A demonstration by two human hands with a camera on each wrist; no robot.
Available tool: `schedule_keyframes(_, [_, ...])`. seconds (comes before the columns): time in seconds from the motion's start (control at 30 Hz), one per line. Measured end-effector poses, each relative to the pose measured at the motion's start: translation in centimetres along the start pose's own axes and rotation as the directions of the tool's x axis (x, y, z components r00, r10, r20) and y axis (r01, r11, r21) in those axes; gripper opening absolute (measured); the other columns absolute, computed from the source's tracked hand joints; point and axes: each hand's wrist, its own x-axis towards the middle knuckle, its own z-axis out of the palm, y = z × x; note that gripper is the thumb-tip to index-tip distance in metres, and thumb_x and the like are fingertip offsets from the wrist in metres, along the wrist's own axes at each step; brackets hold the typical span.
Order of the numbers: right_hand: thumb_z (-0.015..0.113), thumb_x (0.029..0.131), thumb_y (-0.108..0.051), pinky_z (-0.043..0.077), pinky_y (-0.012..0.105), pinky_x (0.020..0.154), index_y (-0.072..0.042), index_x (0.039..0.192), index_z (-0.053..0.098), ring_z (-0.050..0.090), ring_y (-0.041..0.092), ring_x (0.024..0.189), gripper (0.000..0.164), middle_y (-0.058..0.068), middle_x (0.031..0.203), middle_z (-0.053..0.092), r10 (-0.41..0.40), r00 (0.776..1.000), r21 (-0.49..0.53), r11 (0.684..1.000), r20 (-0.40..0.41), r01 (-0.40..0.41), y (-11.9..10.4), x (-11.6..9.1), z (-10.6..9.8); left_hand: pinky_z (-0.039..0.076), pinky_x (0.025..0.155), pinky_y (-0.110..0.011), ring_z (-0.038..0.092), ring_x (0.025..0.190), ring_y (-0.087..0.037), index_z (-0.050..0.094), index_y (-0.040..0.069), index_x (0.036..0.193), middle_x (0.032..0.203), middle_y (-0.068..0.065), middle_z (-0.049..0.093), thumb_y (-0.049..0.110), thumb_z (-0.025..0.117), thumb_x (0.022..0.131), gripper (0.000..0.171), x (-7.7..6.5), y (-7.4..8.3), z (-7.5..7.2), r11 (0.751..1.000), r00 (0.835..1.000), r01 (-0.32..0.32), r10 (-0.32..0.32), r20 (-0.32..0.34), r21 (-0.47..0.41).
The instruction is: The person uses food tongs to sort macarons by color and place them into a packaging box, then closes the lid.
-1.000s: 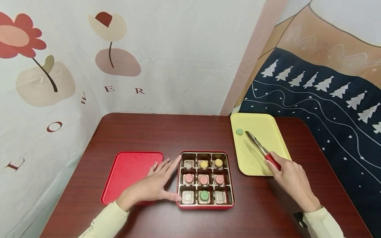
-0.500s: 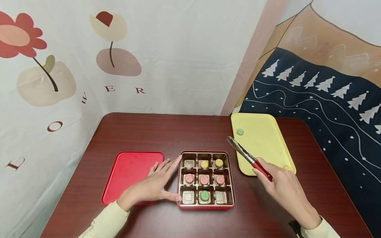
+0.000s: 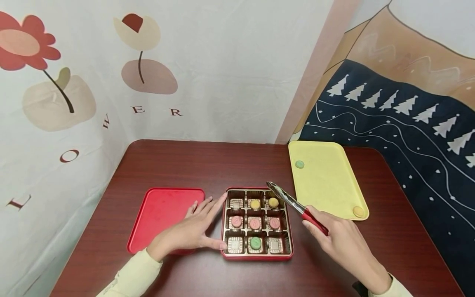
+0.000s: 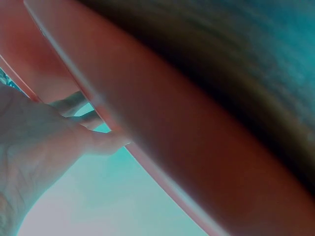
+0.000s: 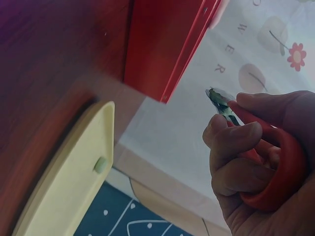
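In the head view, my right hand (image 3: 343, 239) grips red-handled metal tongs (image 3: 285, 197), fingers curled round the handle in the right wrist view. The tongs' tip is over the back right of a red box (image 3: 258, 258) with a gold-brown divided insert. Greenish tints show at the tip; I cannot tell whether it pinches anything. My left hand (image 3: 189, 231) rests spread against the box's left side, its thumb at the front left corner. In the compartments lie two yellow pieces (image 3: 255, 204), three pink pieces (image 3: 255, 223) and one green piece (image 3: 255, 243); the others look bare.
A yellow tray (image 3: 323, 181) stands at the right, with a green piece (image 3: 299, 164) at its back left and a yellow piece (image 3: 358, 211) at its front right corner. A red lid (image 3: 167, 210) lies on the table left of the box, partly beneath the left hand.
My right hand has carried the tongs left from over the yellow tray to the box's back right, uncovering the yellow piece on the tray. The left hand has stayed at the box.
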Motion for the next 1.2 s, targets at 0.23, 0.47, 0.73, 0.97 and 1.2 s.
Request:
schedule_keyframes(0.23, [0.095, 0.083, -0.014, 0.037, 0.018, 0.054, -0.012, 0.13, 0.081, 0.045, -0.002, 0.064, 0.049, -0.012, 0.091, 0.075, -0.051, 0.999, 0.023, 0.998, -0.003, 0.051, -1.1, -0.3, 0.6, 0.005, 0.124, -0.077, 0.017, 0.161, -0.051, -0.004, 0.026, 0.177, 0.175, -0.022, 0.029, 0.074, 0.082, 0.085, 0.135, 0.0, 0.1, 0.0, 1.0, 1.0, 0.003, -0.003, 0.004, -0.004])
schedule_keyframes(0.47, [0.087, 0.095, -0.025, 0.05, 0.024, 0.057, -0.017, 0.129, 0.08, 0.058, -0.004, 0.07, 0.035, -0.01, 0.104, 0.079, -0.152, 0.988, 0.044, 0.987, 0.001, 0.152, -2.0, -0.8, 1.2, 0.005, 0.124, -0.076, 0.016, 0.162, -0.05, -0.003, 0.027, 0.177, 0.174, -0.023, 0.029, 0.072, 0.084, 0.084, 0.136, 0.0, 0.1, 0.0, 1.0, 1.0, 0.013, -0.013, 0.001, -0.016])
schedule_keyframes(0.73, [0.091, 0.089, -0.023, 0.062, 0.032, 0.066, -0.014, 0.13, 0.081, 0.077, 0.008, 0.084, 0.043, -0.003, 0.112, 0.081, -0.184, 0.981, 0.03, 0.983, 0.064, 0.182, -3.4, -1.6, 1.9, 0.007, 0.124, -0.077, 0.018, 0.161, -0.05, -0.002, 0.025, 0.178, 0.174, -0.022, 0.031, 0.073, 0.083, 0.084, 0.135, 0.0, 0.2, 0.0, 1.0, 1.0, 0.012, -0.012, 0.002, -0.002])
schedule_keyframes(0.97, [0.091, 0.091, -0.025, 0.06, 0.028, 0.067, -0.015, 0.128, 0.081, 0.075, 0.003, 0.083, 0.039, -0.007, 0.112, 0.08, -0.212, 0.975, 0.082, 0.975, 0.072, 0.206, -4.2, -2.0, 2.6, 0.004, 0.124, -0.076, 0.016, 0.162, -0.051, -0.003, 0.026, 0.177, 0.174, -0.023, 0.03, 0.072, 0.083, 0.085, 0.134, 0.0, 0.3, -0.3, 1.0, 1.0, 0.003, -0.003, 0.004, -0.008])
schedule_keyframes(1.2, [0.084, 0.099, -0.028, 0.056, 0.022, 0.066, -0.019, 0.126, 0.079, 0.068, -0.005, 0.08, 0.029, -0.016, 0.108, 0.076, -0.235, 0.965, 0.134, 0.966, 0.117, 0.219, -4.6, -2.3, 3.0, 0.001, 0.125, -0.074, 0.015, 0.162, -0.05, -0.005, 0.028, 0.177, 0.176, -0.023, 0.026, 0.072, 0.081, 0.087, 0.132, -0.2, 0.1, -0.4, 1.0, 1.0, 0.001, -0.001, 0.022, -0.022])
